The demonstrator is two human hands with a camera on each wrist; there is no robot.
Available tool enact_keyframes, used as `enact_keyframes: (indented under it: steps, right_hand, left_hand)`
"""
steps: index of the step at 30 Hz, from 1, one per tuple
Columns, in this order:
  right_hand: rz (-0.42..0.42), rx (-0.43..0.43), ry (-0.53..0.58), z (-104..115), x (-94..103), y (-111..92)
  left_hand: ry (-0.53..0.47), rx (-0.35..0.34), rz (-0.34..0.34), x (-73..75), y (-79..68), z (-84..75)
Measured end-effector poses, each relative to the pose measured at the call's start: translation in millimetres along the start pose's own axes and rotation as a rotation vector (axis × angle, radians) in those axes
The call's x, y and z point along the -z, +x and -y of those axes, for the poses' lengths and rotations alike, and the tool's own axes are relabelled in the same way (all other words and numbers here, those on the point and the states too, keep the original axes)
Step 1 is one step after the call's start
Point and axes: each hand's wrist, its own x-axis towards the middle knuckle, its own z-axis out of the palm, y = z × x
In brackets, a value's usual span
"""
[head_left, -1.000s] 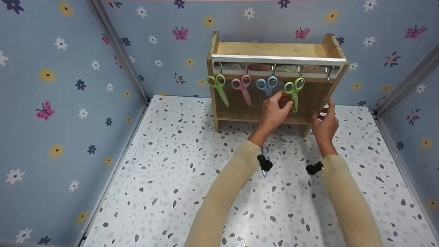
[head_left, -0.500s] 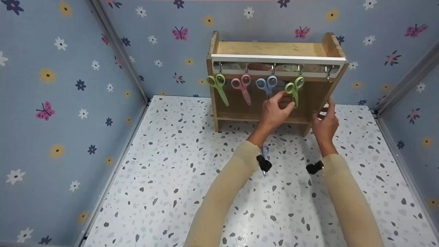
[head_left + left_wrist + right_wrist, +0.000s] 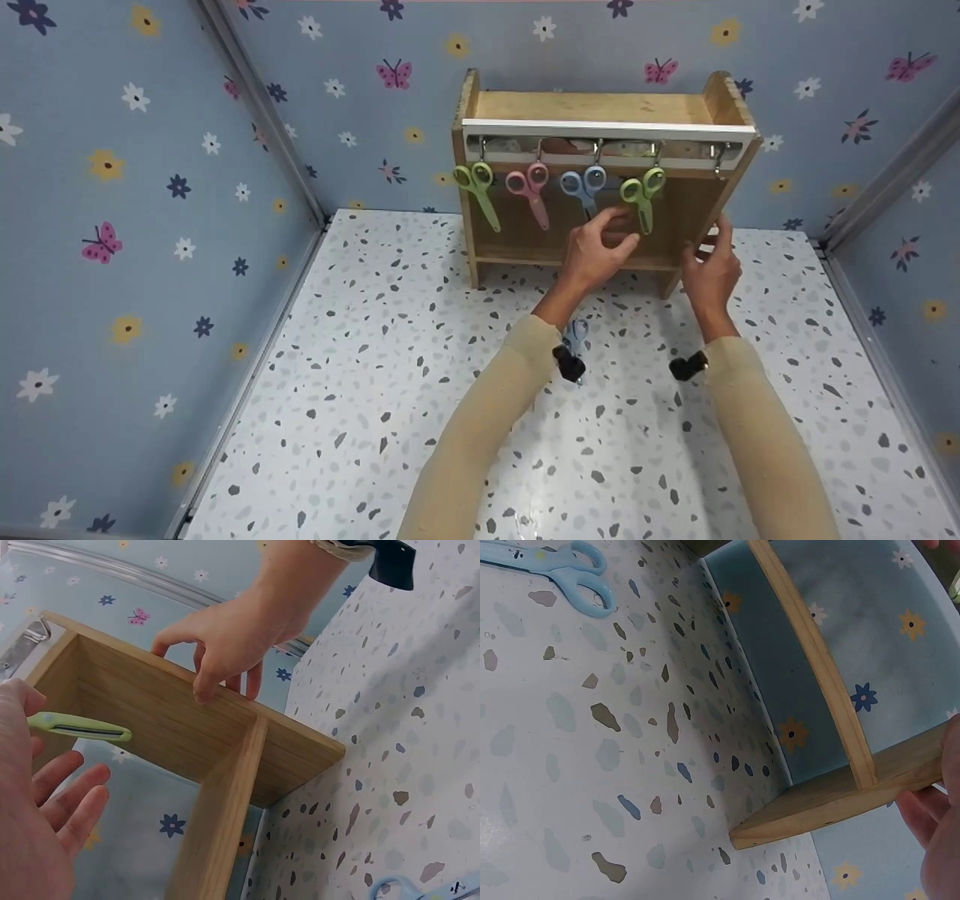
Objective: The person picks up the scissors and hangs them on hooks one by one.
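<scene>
A wooden rack [image 3: 592, 109] carries a row of metal hooks, with scissors hanging handles up. From left these are green scissors [image 3: 480, 191], pink scissors [image 3: 531, 191], blue scissors [image 3: 585, 187] and a second pair of green scissors [image 3: 643, 196]. My left hand [image 3: 592, 251] is just below and left of the second green pair, thumb and fingers spread apart. In the left wrist view, the green blade [image 3: 82, 726] points out past that hand's fingers [image 3: 79, 802]. My right hand [image 3: 711, 277] grips the rack's right side panel [image 3: 172, 679], thumb in front, fingers partly hidden behind it.
Another pair of blue scissors [image 3: 581, 577] lies on the speckled tabletop [image 3: 360, 390], partly under my left forearm in the head view. A hook [image 3: 720, 163] sits at the rack's right end. Patterned walls [image 3: 150, 225] stand to the left, right and back.
My left hand has let go of the right-hand green scissors and drawn slightly left and down. The scissors now hang from their hook. My right hand stays where it was.
</scene>
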Motion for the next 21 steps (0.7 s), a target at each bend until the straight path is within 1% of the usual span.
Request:
enact_keyframes:
  steps: [5,9,12,17,21]
  right_hand:
    - [0.0,0.004,0.012,0,0.1,0]
    - [0.001,0.003,0.018,0,0.5,0]
    - [-0.001,0.004,0.019,-1,0.1,0]
    - [-0.014,0.008,0.009,-2,-0.1,0]
    - [-0.006,0.001,0.002,-1,-0.1,1]
  left_hand:
    - [0.012,-0.009,0.026,-0.1,-7.3,6.6]
    - [-0.001,-0.031,0.048,-0.2,-13.6,11.0]
    - [0.012,-0.05,0.063,0.4,-18.7,13.7]
    - [0.088,-0.073,0.078,0.9,-25.9,16.3]
    - [0.152,-0.08,0.085,1.2,-31.2,17.8]
